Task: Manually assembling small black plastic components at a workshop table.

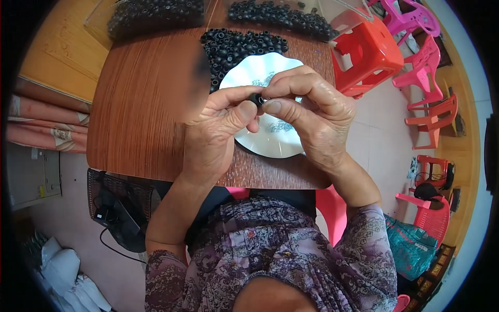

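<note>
Between the thumb and fingers of my left hand (221,117) is a small black cap-like piece (256,99), its hollow end turned toward the right. My right hand (317,112) pinches thumb and forefinger together at that opening. What they hold, if anything, is too small to name. Both hands are over a white plate (247,67) with a wavy rim. Small greyish bits (279,126) lie on the plate in two patches, partly hidden by the hands. Behind the plate spreads a loose heap of similar black pieces (236,46).
Two clear bins, one at the far left with black pieces (156,15) and one at the far right with more (280,21), stand on the brown wooden table (130,104). A red stool (371,54) is beside its right edge. Pink chairs (426,73) line the right wall.
</note>
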{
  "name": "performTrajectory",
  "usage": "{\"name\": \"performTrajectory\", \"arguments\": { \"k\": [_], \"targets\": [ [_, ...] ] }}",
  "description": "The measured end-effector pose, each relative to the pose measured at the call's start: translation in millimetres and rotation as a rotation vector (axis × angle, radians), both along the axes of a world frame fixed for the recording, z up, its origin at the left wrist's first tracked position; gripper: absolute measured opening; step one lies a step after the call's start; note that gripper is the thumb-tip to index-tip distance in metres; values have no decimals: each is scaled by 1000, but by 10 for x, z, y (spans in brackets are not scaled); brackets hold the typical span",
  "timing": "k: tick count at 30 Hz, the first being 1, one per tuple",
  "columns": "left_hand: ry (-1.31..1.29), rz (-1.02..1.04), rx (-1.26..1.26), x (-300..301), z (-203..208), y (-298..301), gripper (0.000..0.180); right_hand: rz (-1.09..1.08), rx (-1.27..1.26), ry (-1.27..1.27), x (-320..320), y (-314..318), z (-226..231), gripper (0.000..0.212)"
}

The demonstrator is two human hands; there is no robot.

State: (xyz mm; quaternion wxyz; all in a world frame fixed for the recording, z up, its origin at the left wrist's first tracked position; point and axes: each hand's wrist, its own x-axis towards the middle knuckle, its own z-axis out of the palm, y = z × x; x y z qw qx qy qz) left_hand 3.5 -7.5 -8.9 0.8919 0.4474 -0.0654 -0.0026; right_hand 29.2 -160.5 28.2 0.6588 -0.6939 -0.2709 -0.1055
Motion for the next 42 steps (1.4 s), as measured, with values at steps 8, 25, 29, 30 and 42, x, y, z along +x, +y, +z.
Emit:
{"name": "performTrajectory", "arguments": {
  "k": [8, 25, 29, 30, 42],
  "targets": [
    [42, -10, -37, -36, 2, -29, 23, -105, -338, -335, 5, -41, -2, 26],
    [52, 27, -59, 148, 180, 152, 19, -105, -191, 113, 31, 69, 16, 23],
    [15, 187, -5, 222, 174, 645, 20, -28, -376, 8, 334, 331, -112, 18],
    [26, 188, -24, 222, 177, 748, 20, -6, -419, -92, 395, 409, -127, 18],
    [191, 237, -73, 154, -184, 1199, 15, 47, -1066, -599, 894, 1011, -421, 17]
  ]
}}
